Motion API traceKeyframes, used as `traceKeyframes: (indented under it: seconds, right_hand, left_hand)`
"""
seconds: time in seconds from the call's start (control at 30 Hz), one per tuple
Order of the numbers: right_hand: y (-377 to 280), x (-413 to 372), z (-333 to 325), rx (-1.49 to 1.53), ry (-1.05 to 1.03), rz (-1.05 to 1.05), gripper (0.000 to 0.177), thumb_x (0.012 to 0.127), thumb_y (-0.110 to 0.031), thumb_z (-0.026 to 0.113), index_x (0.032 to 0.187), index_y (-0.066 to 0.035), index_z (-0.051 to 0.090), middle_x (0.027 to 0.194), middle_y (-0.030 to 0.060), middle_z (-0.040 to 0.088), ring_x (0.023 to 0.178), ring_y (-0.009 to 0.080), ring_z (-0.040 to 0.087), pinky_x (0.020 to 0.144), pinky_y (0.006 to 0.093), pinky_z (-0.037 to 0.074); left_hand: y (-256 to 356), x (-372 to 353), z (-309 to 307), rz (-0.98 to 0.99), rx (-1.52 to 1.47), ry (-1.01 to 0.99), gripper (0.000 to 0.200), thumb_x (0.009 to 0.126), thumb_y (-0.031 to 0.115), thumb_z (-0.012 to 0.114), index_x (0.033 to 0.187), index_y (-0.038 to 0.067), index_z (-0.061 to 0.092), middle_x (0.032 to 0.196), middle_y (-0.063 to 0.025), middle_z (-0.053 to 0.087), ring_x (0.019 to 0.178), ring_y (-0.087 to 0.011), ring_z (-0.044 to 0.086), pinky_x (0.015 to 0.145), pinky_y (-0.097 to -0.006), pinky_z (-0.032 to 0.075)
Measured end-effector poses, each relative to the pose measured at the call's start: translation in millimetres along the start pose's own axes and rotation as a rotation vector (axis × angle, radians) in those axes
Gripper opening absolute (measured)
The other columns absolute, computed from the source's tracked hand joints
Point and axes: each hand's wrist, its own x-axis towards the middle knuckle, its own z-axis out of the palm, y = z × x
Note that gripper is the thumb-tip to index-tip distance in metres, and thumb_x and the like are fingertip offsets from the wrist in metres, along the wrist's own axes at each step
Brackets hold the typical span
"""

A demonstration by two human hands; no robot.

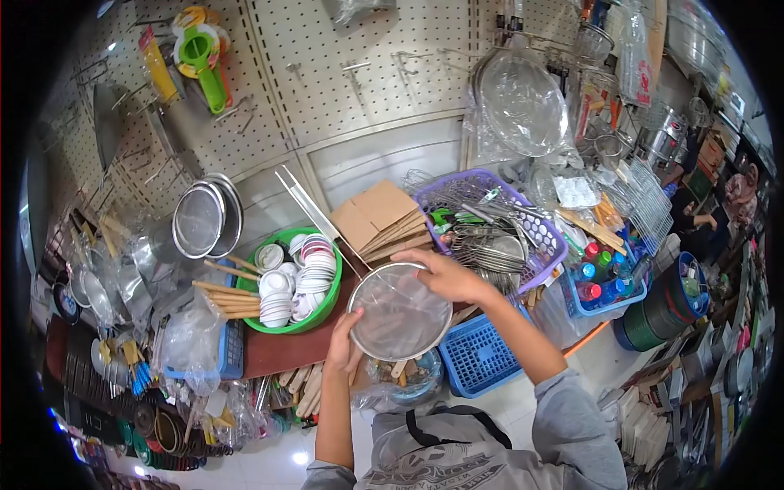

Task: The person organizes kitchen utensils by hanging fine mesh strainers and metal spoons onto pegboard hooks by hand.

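A round, fine-mesh strainer with a thin metal rim is held up in front of my body. Its long pale handle seems to run up and to the left, past a stack of flat cardboard pieces. My left hand grips the rim on the left side, thumb over the edge. At the upper right of the rim, my right hand is closed, its fingers bent over the edge and mesh. Left of the strainer stands a green basin holding small white bowls.
Behind my right hand is a purple basket of metal utensils. A blue basket stands below it, and a light-blue basket of bottles sits farther right. Strainers hang on the pegboard. People are at the far right.
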Motion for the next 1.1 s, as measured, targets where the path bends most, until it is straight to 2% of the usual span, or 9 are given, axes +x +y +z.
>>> traceKeyframes:
  seconds: [0.3,0.43,0.63,0.73,0.77,0.87,0.9,1.03,1.1]
  right_hand:
    - [44.7,21.9,112.6,0.309,-0.064,0.007,0.051,0.103,0.003,0.051,0.153,-0.010,0.051,0.150,0.0121,0.058,0.137,0.0237,0.055,0.115,0.0355,0.040]
    - [49.0,32.5,152.5,0.347,-0.157,-0.020,0.051,0.104,0.001,0.052,0.155,-0.009,0.049,0.152,0.0117,0.056,0.141,0.0227,0.051,0.118,0.0354,0.037]
    - [48.0,55.2,212.1,0.533,-0.415,-0.035,0.049,0.104,-0.005,0.055,0.152,-0.007,0.050,0.150,0.0109,0.058,0.142,0.0235,0.050,0.119,0.0363,0.036]
    - [26.8,68.9,235.8,0.427,-0.479,-0.156,0.046,0.105,-0.007,0.056,0.150,-0.007,0.052,0.150,0.0117,0.057,0.143,0.0243,0.049,0.118,0.0365,0.037]
    - [24.7,74.8,248.2,0.397,-0.426,-0.240,0.043,0.105,-0.008,0.057,0.148,-0.006,0.055,0.147,0.0117,0.061,0.136,0.0254,0.057,0.113,0.0359,0.043]
    - [-12.6,91.8,256.6,0.413,-0.487,-0.157,0.044,0.105,-0.010,0.060,0.148,-0.002,0.054,0.145,0.0093,0.062,0.125,0.0189,0.064,0.107,0.0352,0.049]
    - [-8.1,101.2,269.4,0.506,-0.458,-0.213,0.042,0.105,-0.013,0.062,0.145,-0.002,0.056,0.136,0.0109,0.069,0.114,0.0180,0.070,0.099,0.0333,0.054]
    - [-30.8,136.8,281.6,0.690,-0.525,-0.081,0.042,0.104,-0.015,0.066,0.143,-0.002,0.057,0.111,0.0135,0.077,0.101,0.0179,0.074,0.088,0.0304,0.059]
    - [-36.1,156.4,290.6,0.725,-0.481,-0.136,0.042,0.105,-0.016,0.065,0.144,-0.002,0.056,0.110,0.0150,0.077,0.098,0.0173,0.074,0.084,0.0298,0.060]
  left_hand:
    - [-2.8,-34.9,-87.6,0.044,0.163,0.293,0.041,0.103,0.003,0.059,0.143,-0.004,0.054,0.132,-0.0173,0.067,0.114,-0.0267,0.071,0.099,-0.0419,0.061]
    - [-6.5,-63.7,-113.9,0.119,0.212,0.424,0.039,0.100,0.007,0.067,0.138,-0.002,0.063,0.124,-0.0107,0.072,0.109,-0.0182,0.070,0.093,-0.0349,0.058]
    - [-2.0,-113.1,-150.7,0.222,0.604,0.646,0.027,0.096,0.012,0.075,0.120,-0.002,0.075,0.103,-0.0054,0.076,0.089,-0.0105,0.068,0.081,-0.0284,0.056]
    - [3.0,-131.7,-162.9,0.224,0.808,0.776,0.022,0.094,0.014,0.078,0.109,-0.002,0.079,0.089,-0.0014,0.074,0.078,-0.0072,0.064,0.073,-0.0264,0.053]
    - [3.8,-135.9,-159.3,0.257,0.785,0.811,0.022,0.093,0.017,0.080,0.103,-0.002,0.080,0.083,-0.0016,0.073,0.072,-0.0059,0.061,0.065,-0.0266,0.050]
    - [7.8,-145.5,-162.6,0.274,0.728,0.863,0.024,0.092,0.019,0.081,0.105,-0.002,0.079,0.082,-0.0016,0.073,0.068,-0.0061,0.060,0.060,-0.0256,0.048]
    - [12.9,-148.7,-157.8,0.275,0.754,0.894,0.026,0.093,0.023,0.081,0.104,-0.001,0.080,0.079,-0.0004,0.072,0.064,-0.0058,0.058,0.057,-0.0249,0.045]
    - [32.9,-159.6,-156.0,0.183,0.879,0.950,0.031,0.096,0.031,0.079,0.099,0.000,0.080,0.067,0.0026,0.065,0.060,-0.0049,0.055,0.054,-0.0262,0.044]
    - [40.0,-161.2,-158.2,0.160,0.888,0.929,0.033,0.096,0.033,0.079,0.098,0.000,0.080,0.066,0.0030,0.064,0.059,-0.0050,0.054,0.054,-0.0259,0.044]
